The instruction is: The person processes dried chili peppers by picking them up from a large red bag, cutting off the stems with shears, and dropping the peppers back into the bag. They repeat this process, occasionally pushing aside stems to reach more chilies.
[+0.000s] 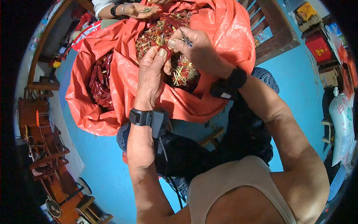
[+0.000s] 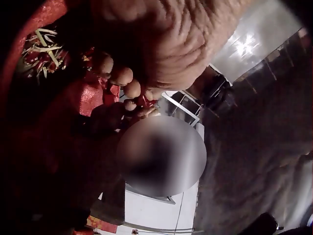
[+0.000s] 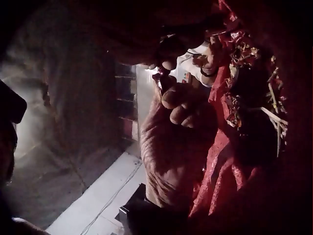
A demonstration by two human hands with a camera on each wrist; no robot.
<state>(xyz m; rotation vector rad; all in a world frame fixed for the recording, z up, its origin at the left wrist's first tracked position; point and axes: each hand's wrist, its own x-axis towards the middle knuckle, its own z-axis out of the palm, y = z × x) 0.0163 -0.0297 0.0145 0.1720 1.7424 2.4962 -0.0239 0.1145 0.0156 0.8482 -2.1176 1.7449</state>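
Observation:
My left hand [image 1: 150,74] pinches a dried red chili pepper [image 1: 166,51] between thumb and curled fingers, above an open red woven sack [image 1: 179,106]. Just right of it, my right hand [image 1: 203,48] brings thumb and fingertip close to the pepper's end. A thin dark tool [image 1: 185,38] lies in the curl of the right hand's fingers; its kind I cannot tell. Below both hands, cut stems and seeds [image 1: 182,74] cover red chilies inside the sack. In the right wrist view the left hand [image 3: 164,152] shows with bent fingers, partly in shadow.
Whole dark red chilies [image 1: 100,82] fill another sack opening at left. Another person's hand [image 1: 140,11] reaches in from the far side, holding stems. A wooden chair [image 1: 274,33] stands at the back right; a white sack [image 1: 341,123] leans at far right on the blue floor [image 1: 100,164].

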